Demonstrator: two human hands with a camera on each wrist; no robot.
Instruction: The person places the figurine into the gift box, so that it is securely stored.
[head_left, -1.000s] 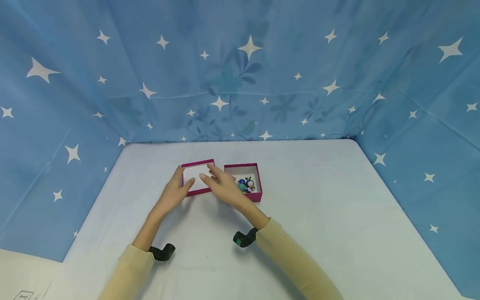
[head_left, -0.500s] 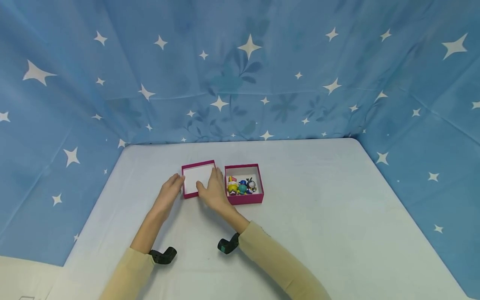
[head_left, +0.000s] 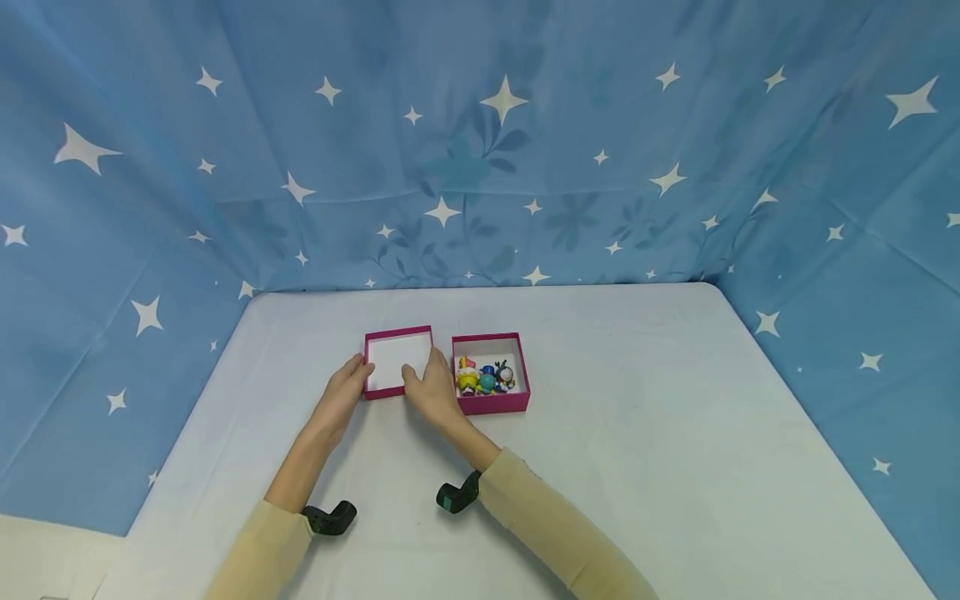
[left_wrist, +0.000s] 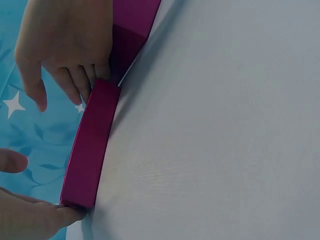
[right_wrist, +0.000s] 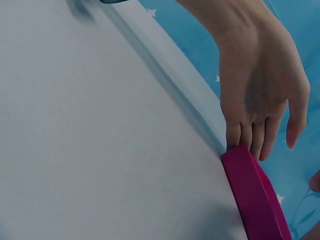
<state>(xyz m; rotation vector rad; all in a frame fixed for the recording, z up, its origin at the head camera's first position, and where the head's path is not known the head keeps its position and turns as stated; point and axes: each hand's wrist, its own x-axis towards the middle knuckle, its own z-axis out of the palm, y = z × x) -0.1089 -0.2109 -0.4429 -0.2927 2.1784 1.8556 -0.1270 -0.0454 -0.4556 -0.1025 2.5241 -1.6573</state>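
Observation:
A shallow box lid (head_left: 395,358) with a white inside and magenta rim lies open side up on the table. Along its left edge rests my left hand (head_left: 341,398), whose fingertips touch the lid's side (left_wrist: 91,145) in the left wrist view. My right hand (head_left: 435,398) lies against the opposite side, between the lid and a magenta box (head_left: 492,404). In the right wrist view its straight fingers (right_wrist: 245,135) touch the lid's end, thumb held apart. Several small toy figures (head_left: 487,380), yellow, teal and dark, lie inside the box.
White cloth covers the table (head_left: 637,433). A blue curtain (head_left: 480,167) with white stars hangs behind and at both sides. Each wrist bears a black camera (head_left: 458,493). The box stands close to the right of the lid.
My right hand has moved left, from above the lid and box to the lid's right side, uncovering the yellow figure. My left hand has lowered slightly along the left edge.

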